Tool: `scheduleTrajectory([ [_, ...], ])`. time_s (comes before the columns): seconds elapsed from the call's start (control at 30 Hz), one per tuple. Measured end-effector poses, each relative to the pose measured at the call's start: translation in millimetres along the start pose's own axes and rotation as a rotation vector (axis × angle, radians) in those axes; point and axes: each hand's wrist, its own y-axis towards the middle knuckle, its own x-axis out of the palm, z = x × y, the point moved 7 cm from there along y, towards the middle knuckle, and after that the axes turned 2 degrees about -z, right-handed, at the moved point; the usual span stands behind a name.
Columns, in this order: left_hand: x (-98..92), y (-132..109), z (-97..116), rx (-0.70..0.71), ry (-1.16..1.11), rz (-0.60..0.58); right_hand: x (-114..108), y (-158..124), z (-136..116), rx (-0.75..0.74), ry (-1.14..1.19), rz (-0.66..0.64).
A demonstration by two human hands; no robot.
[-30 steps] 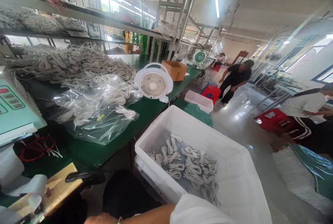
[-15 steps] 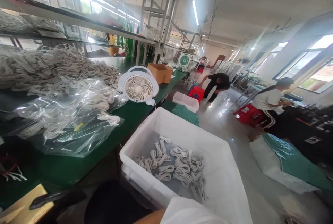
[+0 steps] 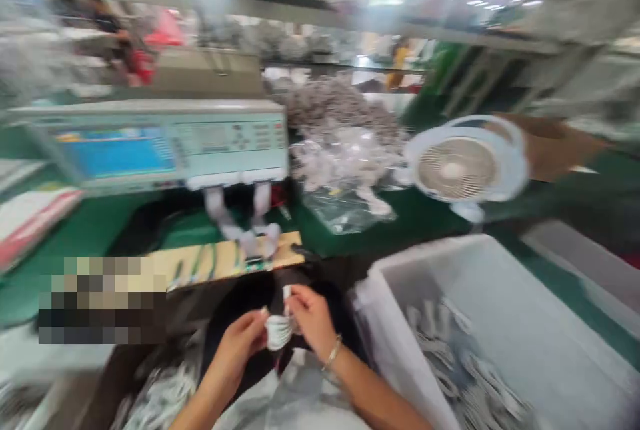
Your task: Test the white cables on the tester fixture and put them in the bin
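- Cable bundle, a small white coil wound tight, sits between both hands just left of the white bin, near its front corner.
- Left hand and right hand are close together, fingertips pinched on the coil from either side (a thin bracelet shows on the right wrist).
- Tester, further left of the bin, has a blue screen; its lettering is too blurred to read.
- Fan stands beyond the bin; loose coils lie inside the bin.
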Motion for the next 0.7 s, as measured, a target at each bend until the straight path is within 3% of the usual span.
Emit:
scheduleTrajectory([
  [0.07,-13.4,6,18,0.163,-0.193,-0.062,6,21,-4,0.021,0.036,-0.075],
  [0.17,-22.8,15,41,0.266,-0.319,-0.122,14,41,-7,0.040,0.085,-0.133],
  [0.33,-22.9,23,57,0.274,-0.408,-0.198,20,53,-15,0.035,0.139,-0.177],
  [0.53,-31.0,30,53,0.148,-0.470,-0.323,33,57,-14,0.129,0.319,-0.156],
  [0.7,-35.2,35,55,0.185,-0.491,-0.251,32,57,-17,0.111,0.298,-0.120],
])
